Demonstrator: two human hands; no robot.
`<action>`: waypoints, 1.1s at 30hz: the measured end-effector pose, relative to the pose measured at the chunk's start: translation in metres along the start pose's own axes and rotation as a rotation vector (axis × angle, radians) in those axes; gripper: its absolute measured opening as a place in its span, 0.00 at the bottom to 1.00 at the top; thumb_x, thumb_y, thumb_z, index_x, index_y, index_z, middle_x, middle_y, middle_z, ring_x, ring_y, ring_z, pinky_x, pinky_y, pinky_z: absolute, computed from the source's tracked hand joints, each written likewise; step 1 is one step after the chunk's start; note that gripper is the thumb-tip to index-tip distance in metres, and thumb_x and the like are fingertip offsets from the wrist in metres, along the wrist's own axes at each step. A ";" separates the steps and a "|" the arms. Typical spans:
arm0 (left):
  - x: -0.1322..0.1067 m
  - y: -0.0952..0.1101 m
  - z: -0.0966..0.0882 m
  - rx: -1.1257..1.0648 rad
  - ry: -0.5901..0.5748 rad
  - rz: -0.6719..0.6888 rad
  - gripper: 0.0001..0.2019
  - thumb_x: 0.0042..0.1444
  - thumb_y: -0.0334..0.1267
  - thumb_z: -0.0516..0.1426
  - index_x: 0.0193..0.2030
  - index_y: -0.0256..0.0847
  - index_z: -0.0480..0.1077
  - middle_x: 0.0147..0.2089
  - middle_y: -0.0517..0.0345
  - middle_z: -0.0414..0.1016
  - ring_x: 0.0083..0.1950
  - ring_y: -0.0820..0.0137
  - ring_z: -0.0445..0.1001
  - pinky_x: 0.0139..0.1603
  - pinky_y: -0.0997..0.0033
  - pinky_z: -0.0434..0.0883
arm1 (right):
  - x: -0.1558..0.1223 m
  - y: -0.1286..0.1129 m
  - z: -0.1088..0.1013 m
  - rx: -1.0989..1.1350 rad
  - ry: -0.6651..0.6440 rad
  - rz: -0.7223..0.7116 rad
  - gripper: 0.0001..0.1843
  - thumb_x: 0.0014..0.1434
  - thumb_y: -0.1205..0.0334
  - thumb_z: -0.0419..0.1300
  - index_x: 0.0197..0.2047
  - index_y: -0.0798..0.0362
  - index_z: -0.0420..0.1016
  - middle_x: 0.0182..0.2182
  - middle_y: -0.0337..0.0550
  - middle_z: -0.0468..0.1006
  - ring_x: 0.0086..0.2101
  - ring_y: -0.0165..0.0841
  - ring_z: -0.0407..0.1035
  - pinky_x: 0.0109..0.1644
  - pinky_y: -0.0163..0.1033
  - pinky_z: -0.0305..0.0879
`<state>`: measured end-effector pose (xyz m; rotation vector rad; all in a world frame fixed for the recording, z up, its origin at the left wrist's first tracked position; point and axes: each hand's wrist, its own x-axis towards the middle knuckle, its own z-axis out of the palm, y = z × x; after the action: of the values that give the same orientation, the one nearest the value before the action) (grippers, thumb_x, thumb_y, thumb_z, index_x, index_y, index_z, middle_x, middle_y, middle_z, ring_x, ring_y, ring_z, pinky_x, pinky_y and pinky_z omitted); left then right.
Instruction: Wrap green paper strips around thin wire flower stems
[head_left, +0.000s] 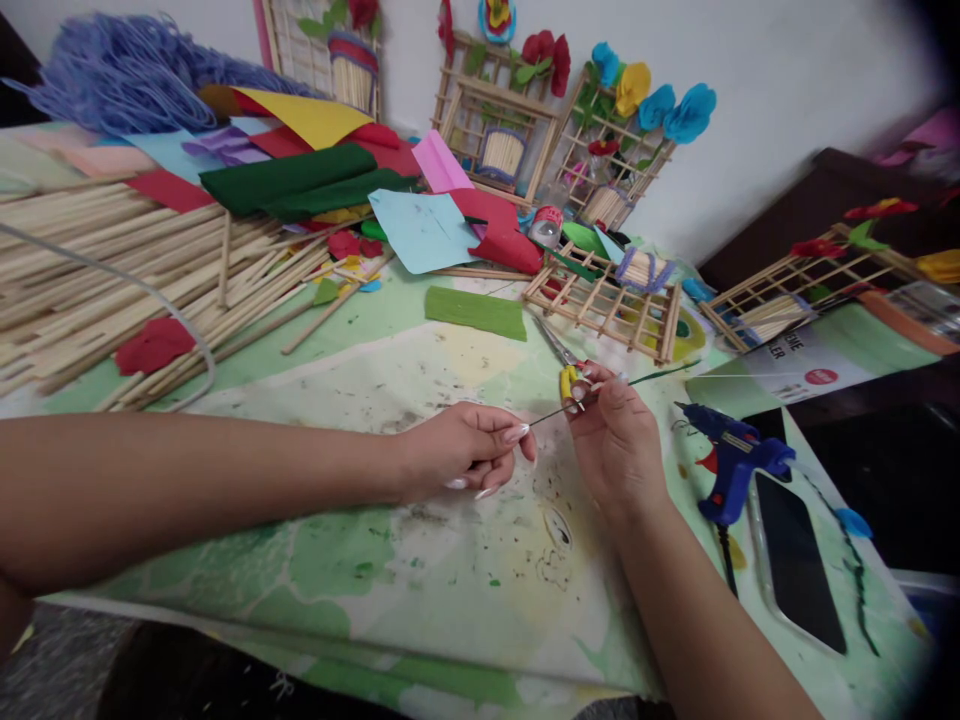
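My left hand (469, 448) is closed in a pinch on the near end of a thin wire stem (555, 409). My right hand (615, 425) is closed around the same stem further along, where a small yellow piece (568, 381) sits at my fingertips. The stem's green-wrapped part (660, 373) sticks out to the right past my right hand. Both hands hover just above the green and cream table cover (420, 560). Scissors (555, 345) lie on the cover right behind my right hand.
A blue glue gun (731, 455) and a phone (795, 560) lie to the right. Wooden stick frames (607, 300) with paper flowers stand at the back. A pile of wooden sticks (112, 270) fills the left; felt sheets (300, 180) lie behind, and a green felt strip (476, 312).
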<state>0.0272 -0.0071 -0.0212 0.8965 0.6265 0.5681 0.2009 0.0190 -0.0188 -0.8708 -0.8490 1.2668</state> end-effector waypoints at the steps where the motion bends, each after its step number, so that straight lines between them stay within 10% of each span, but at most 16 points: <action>1: 0.000 0.000 0.000 -0.008 -0.003 0.002 0.11 0.62 0.37 0.48 0.33 0.36 0.67 0.13 0.65 0.63 0.11 0.83 0.47 0.14 0.82 0.45 | 0.000 0.000 -0.001 0.008 -0.024 -0.002 0.13 0.42 0.52 0.72 0.27 0.51 0.78 0.34 0.37 0.73 0.30 0.24 0.64 0.36 0.33 0.64; 8: 0.001 -0.003 -0.006 -0.096 -0.017 0.043 0.11 0.63 0.36 0.47 0.35 0.35 0.66 0.15 0.64 0.65 0.11 0.84 0.46 0.14 0.83 0.45 | -0.003 -0.005 -0.002 0.005 -0.179 0.022 0.07 0.48 0.59 0.68 0.33 0.50 0.81 0.47 0.40 0.73 0.37 0.27 0.66 0.39 0.34 0.65; 14: 0.003 -0.006 -0.008 -0.125 -0.120 0.079 0.13 0.63 0.43 0.49 0.43 0.34 0.66 0.22 0.61 0.70 0.15 0.81 0.59 0.15 0.81 0.53 | 0.002 -0.006 -0.004 0.089 -0.057 0.023 0.03 0.49 0.63 0.68 0.26 0.52 0.78 0.37 0.37 0.74 0.35 0.25 0.67 0.40 0.32 0.66; 22: 0.004 -0.007 -0.007 -0.098 -0.105 0.040 0.15 0.63 0.42 0.48 0.31 0.35 0.65 0.19 0.61 0.70 0.14 0.82 0.59 0.14 0.83 0.52 | 0.010 -0.015 -0.012 0.091 0.009 -0.050 0.05 0.49 0.60 0.68 0.28 0.51 0.79 0.35 0.35 0.72 0.35 0.25 0.67 0.41 0.33 0.67; 33: 0.003 -0.007 -0.008 -0.049 -0.092 0.030 0.15 0.61 0.46 0.51 0.32 0.36 0.65 0.18 0.62 0.71 0.12 0.81 0.60 0.12 0.83 0.51 | -0.008 0.004 -0.005 -0.271 -0.402 0.088 0.04 0.52 0.60 0.67 0.28 0.50 0.81 0.37 0.43 0.73 0.40 0.32 0.67 0.44 0.39 0.63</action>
<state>0.0250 -0.0049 -0.0318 0.8822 0.5152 0.5633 0.2029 0.0114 -0.0248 -0.8854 -1.3377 1.4511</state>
